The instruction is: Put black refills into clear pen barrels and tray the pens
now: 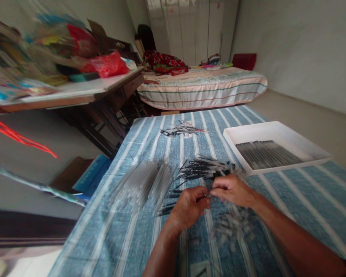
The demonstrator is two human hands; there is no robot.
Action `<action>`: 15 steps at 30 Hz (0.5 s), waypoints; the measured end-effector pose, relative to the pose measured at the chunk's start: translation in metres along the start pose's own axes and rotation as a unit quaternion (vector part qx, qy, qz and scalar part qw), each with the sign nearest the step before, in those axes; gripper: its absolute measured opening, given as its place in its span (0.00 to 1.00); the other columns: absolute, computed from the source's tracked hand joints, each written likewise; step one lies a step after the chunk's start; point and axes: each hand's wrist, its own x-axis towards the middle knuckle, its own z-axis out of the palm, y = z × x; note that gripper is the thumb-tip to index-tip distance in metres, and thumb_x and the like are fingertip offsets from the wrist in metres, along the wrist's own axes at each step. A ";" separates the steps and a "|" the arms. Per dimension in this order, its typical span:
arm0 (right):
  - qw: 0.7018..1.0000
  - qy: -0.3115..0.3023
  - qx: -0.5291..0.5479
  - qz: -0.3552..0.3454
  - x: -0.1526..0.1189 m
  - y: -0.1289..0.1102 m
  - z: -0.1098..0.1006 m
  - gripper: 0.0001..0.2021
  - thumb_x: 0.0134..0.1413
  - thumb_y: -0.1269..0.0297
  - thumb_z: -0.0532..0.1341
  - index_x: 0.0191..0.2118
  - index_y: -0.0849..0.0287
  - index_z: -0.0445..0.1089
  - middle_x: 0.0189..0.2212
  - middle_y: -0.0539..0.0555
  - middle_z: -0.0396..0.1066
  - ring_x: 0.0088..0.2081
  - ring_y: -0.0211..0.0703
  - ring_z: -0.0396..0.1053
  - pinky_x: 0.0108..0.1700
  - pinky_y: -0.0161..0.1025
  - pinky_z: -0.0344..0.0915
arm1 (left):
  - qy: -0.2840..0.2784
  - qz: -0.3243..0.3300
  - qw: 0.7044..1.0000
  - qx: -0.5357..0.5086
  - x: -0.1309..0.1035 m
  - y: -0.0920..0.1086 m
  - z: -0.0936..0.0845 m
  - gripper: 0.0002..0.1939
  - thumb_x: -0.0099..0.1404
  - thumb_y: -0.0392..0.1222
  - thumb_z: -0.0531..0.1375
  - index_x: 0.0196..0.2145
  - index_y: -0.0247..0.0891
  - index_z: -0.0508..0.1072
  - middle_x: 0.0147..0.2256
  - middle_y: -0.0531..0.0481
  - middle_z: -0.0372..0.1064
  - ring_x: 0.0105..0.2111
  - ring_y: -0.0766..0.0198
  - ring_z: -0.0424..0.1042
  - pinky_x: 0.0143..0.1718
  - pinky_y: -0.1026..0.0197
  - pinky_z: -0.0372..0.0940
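My left hand point(188, 206) and my right hand point(232, 189) meet over the striped cloth, fingertips pinched together on a thin pen point(206, 195), mostly hidden by the fingers. Just beyond them lies a heap of dark, thin pen refills point(200, 168); a few more stick out left of my left hand. Farther left is a large pile of translucent, straw-like tubes point(141, 182). Small clear caps or sleeves point(235, 225) are scattered beneath my right forearm, blurred. A white box point(276, 129) at the right holds a row of dark-filled pens point(266, 154).
At the table's far side is a small heap of dark pieces point(184, 130) on a paper label. A cluttered side table point(86, 94) with a red plastic bag point(111, 64) stands left. Behind the cloth-covered table point(115, 215) is a bed point(202, 90).
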 end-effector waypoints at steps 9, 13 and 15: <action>0.999 -0.022 0.020 0.016 -0.002 -0.004 -0.002 0.14 0.54 0.59 0.56 0.22 0.60 0.64 0.13 0.45 0.62 0.17 0.31 0.58 0.21 0.28 0.54 | 0.003 0.005 1.000 0.024 0.000 0.001 0.002 0.05 0.55 0.34 0.54 0.28 0.34 0.70 0.22 0.54 0.65 0.20 0.70 0.61 0.22 0.67 0.55; 0.998 -0.018 0.041 0.041 -0.003 -0.006 -0.003 0.13 0.53 0.59 0.56 0.24 0.60 0.64 0.14 0.45 0.62 0.17 0.30 0.57 0.20 0.28 0.53 | 0.012 0.010 0.999 0.036 0.000 0.001 0.003 0.05 0.55 0.34 0.54 0.28 0.34 0.70 0.22 0.55 0.65 0.21 0.69 0.60 0.22 0.67 0.54; 0.996 -0.027 0.065 0.049 -0.003 -0.005 -0.003 0.10 0.52 0.59 0.57 0.26 0.60 0.64 0.15 0.45 0.63 0.17 0.30 0.58 0.20 0.27 0.54 | 0.021 0.026 0.998 0.060 0.000 0.002 0.004 0.05 0.55 0.34 0.54 0.27 0.35 0.70 0.21 0.55 0.63 0.21 0.69 0.60 0.23 0.67 0.54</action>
